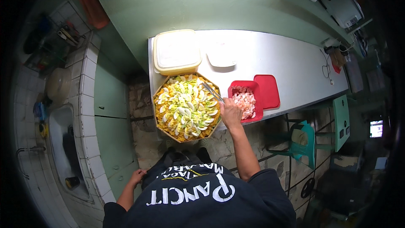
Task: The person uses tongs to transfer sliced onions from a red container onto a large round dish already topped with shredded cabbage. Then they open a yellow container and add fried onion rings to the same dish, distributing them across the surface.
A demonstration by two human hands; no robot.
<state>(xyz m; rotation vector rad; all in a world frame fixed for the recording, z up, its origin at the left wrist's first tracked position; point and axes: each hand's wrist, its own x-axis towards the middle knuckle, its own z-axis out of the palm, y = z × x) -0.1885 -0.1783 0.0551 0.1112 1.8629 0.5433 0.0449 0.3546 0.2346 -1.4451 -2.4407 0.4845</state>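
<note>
My right hand [230,113] is closed around metal tongs [213,92]. Their tips reach over the right side of an octagonal tray [158,127] heaped with orange-yellow noodles. Egg slices [184,111] and pale green shredded vegetable cover the noodles. Just right of this hand stands a red square container [258,114] of small pink-white pieces [244,100] that look like shrimp. A red lid [267,91] lies against its far right side. My left hand [138,176] hangs low beside my dark shirt, away from the table; its fingers are too small and partly hidden to read.
A lidded cream tub [177,50] stands behind the tray, with a white dish [221,55] to its right. The white table [295,67] runs along a green wall. At left is a tiled counter with a sink [63,143]; at right, a teal chair [304,143].
</note>
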